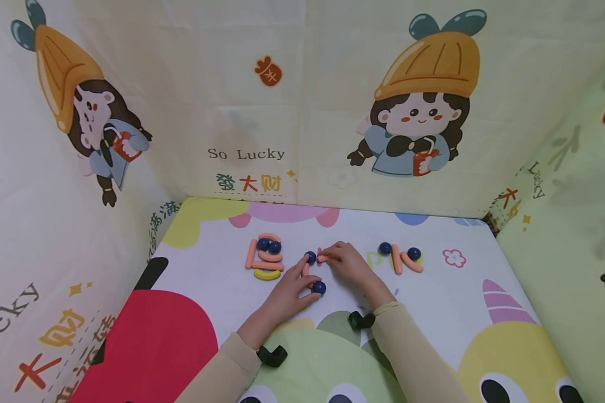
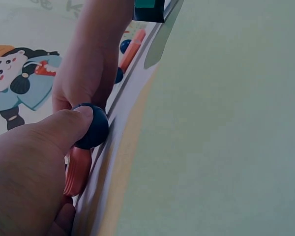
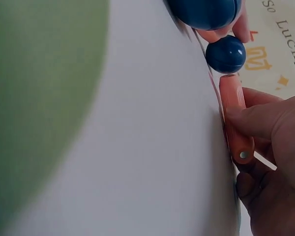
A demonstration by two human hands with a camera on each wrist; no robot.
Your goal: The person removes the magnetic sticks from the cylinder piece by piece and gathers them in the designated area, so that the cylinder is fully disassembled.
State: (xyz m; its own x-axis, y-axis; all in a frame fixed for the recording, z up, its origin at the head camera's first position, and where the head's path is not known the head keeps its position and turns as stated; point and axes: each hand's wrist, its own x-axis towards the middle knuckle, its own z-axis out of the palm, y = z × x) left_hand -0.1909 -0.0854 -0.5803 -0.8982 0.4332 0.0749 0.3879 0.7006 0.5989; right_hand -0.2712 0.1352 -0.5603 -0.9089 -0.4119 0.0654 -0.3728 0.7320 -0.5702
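In the head view my left hand [image 1: 286, 298] pinches a dark blue ball [image 1: 319, 287] low over the table, its thumb lying on the ball in the left wrist view. An orange-pink stick [image 2: 78, 169] shows just beyond that ball, partly hidden by the hand. My right hand [image 1: 350, 264] pinches another short orange-pink stick [image 3: 233, 118] between thumb and fingers. One end of this stick points at a second dark blue ball [image 3: 226, 54], which sits close beside it. A left fingertip reaches up to this second ball in the head view.
Left of the hands lies a group of orange-pink sticks [image 1: 250, 254], two blue balls [image 1: 275, 247] and a yellow curved piece [image 1: 267, 275]. To the right are two more sticks [image 1: 396, 259] with blue balls [image 1: 385, 248]. Printed cloth [image 1: 302, 112] walls the table [image 1: 433, 291].
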